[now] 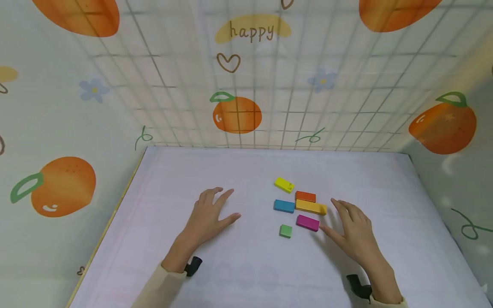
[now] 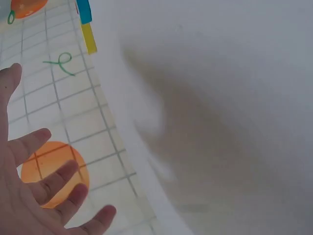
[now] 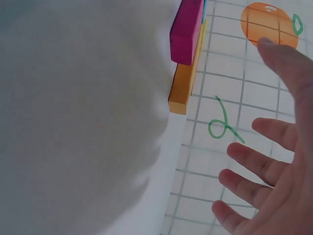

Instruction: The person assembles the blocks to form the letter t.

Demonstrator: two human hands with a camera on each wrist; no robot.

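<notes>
- Left hand (image 1: pixel 209 216) rests flat on the white table (image 1: pixel 161 192), fingers spread, holding nothing, left of the blocks.
- Right hand (image 1: pixel 354 233), fingers wide, lies just right of the magenta block (image 1: pixel 307 223) and amber block (image 1: pixel 310 207).
- Orange (image 1: pixel 305 196), blue (image 1: pixel 284 205), yellow (image 1: pixel 284 185) and green (image 1: pixel 285 231) blocks lie loose; nothing looks stacked or gripped yet.

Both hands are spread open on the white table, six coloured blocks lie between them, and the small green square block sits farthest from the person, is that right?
Not quite. In the head view the small green square block lies nearest the person; the bright yellow block is the farthest. The rest holds: the left hand and the right hand are spread open on the white table.
</notes>
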